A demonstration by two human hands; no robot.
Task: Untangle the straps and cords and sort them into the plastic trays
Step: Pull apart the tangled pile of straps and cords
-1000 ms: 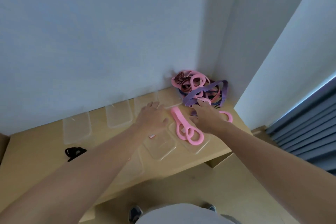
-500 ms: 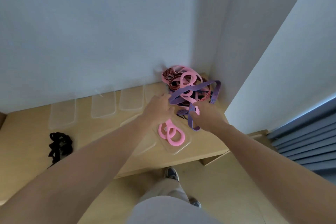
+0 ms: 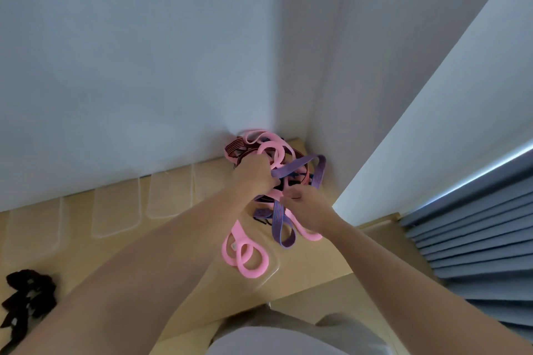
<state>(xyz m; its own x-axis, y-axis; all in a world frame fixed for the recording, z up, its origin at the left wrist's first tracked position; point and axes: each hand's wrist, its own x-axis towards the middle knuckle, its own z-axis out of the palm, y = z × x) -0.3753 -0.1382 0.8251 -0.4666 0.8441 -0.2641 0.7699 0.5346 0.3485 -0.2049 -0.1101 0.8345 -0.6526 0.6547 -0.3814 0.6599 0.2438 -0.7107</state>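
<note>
Wooden table, white corner walls, plastic trays

The left hand and the right hand both hold a flat purple strap pulled up from the tangled pile of pink straps in the corner. A looped pink strap lies in a clear plastic tray on the light wooden table. A bunch of black cord sits far to the left.
</note>
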